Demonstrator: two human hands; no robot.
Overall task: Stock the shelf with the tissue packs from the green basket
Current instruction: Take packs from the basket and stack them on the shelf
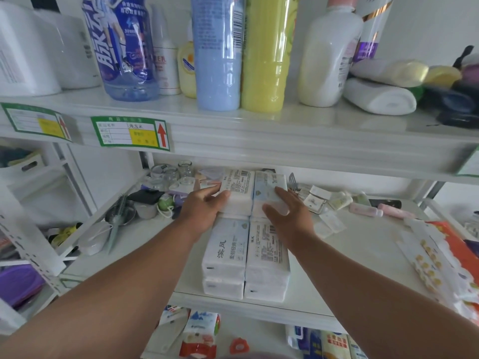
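Observation:
White tissue packs lie in stacks on the middle shelf (363, 255). Two front stacks, the left one (225, 252) and the right one (267, 257), sit near the shelf's front edge. Behind them are two more packs side by side. My left hand (204, 206) rests on the left rear pack (239, 193), fingers on its left side. My right hand (287, 211) lies flat on the right rear pack (267, 185), fingers spread over its top. The green basket is not in view.
Small jars (171, 174), a hairbrush (118, 221) and bowls crowd the shelf's left. Small boxes and pink tubes (365, 209) lie to the right, with a red-orange package (445, 257) at the far right. Tall bottles (217, 53) stand on the upper shelf.

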